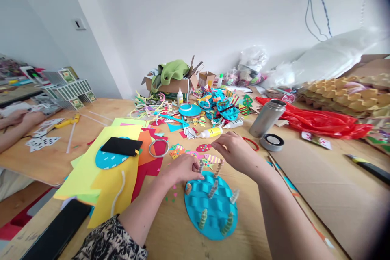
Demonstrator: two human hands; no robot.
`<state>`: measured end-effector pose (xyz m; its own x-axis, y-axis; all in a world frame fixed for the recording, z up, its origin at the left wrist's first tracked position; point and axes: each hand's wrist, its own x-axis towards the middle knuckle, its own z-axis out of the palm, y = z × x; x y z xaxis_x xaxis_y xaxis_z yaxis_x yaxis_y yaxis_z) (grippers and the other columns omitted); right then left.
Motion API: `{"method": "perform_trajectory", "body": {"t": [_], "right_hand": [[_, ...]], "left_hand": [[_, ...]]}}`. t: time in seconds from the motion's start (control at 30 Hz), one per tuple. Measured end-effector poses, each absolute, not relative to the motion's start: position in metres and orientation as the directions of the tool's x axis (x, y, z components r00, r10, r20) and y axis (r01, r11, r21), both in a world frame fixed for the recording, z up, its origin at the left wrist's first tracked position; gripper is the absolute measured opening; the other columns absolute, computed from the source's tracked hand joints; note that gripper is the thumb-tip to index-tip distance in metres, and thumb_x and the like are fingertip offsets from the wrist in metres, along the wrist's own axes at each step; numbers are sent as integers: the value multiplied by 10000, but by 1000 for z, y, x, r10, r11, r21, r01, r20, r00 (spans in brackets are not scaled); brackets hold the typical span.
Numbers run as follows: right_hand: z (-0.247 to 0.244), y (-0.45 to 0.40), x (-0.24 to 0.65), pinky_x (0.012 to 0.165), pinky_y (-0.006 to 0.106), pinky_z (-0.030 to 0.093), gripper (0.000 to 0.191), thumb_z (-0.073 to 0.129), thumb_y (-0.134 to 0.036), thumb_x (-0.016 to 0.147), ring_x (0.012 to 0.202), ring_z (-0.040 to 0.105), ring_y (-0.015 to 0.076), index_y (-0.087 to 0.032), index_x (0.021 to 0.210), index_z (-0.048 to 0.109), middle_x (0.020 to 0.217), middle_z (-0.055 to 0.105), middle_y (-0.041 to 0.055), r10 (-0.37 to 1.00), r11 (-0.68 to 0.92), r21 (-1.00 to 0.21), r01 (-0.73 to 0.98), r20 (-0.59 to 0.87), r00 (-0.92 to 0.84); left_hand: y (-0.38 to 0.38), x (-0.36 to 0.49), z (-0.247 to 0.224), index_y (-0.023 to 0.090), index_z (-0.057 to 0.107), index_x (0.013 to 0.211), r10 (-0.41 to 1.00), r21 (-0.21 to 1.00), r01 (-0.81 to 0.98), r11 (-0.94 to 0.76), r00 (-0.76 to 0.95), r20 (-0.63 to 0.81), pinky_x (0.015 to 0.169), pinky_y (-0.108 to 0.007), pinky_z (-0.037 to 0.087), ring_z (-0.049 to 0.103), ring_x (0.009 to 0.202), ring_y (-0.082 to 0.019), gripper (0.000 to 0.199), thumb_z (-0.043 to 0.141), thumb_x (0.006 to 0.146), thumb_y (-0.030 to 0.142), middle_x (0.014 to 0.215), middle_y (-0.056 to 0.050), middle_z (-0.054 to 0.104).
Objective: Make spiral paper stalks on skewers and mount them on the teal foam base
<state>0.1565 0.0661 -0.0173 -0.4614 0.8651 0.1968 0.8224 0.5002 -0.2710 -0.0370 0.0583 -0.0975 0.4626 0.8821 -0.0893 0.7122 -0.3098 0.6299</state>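
A blue paper disc point(197, 203) with woven raised squares lies on the table before me. Coiled pipe cleaners stand up from it, among them a green coil point(203, 219), a grey coil point(213, 189) and a white coil point(234, 196). My left hand point(185, 169) is closed at the disc's far left edge, its fingertips pinched at a greyish coiled pipe cleaner point(201, 165). Above the far right edge, my right hand point(234, 149) is closed with bent fingers; anything between them is hidden. Below it stands a brown coil point(218, 169). Paper fish point(212, 158) lie just beyond.
Glue bottles point(211, 132), a steel flask point(268, 118) and its lid point(272, 142) stand beyond my hands. Cardboard point(329, 195) and a cutter knife point(368, 167) lie right. Coloured paper point(112, 187) and a phone point(121, 146) lie left. Another person's hands point(22, 122) rest at the far left.
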Motion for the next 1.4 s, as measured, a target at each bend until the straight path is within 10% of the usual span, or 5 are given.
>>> {"method": "perform_trajectory", "body": {"t": [0.3,1.0,1.4], "right_hand": [[-10,68,176,695,272,396,305,456,-265,921,830,588,215,-143,778,696,771,688,94,920,390,-241,888,138,-367],[-22,63,161,818,345,417,238,667,-282,758,1005,570,255,-212,982,707,949,698,70,845,514,-288,808,10,-534],[-24,58,148,833,348,398,239,686,-314,757,1002,553,252,-203,968,702,936,689,74,821,552,-287,783,22,-571]], "left_hand": [[61,-42,-89,203,624,1142,903,825,521,-220,429,-30,681,-218,422,568,813,-146,584,795,599,333,1051,-41,672],[59,-44,-79,183,709,967,922,843,478,-247,384,52,586,-207,385,510,664,-116,372,760,651,373,841,-34,689],[63,-40,-104,131,685,766,881,795,593,-125,436,-186,566,-209,418,594,630,-137,174,701,623,229,680,-9,673]]}}
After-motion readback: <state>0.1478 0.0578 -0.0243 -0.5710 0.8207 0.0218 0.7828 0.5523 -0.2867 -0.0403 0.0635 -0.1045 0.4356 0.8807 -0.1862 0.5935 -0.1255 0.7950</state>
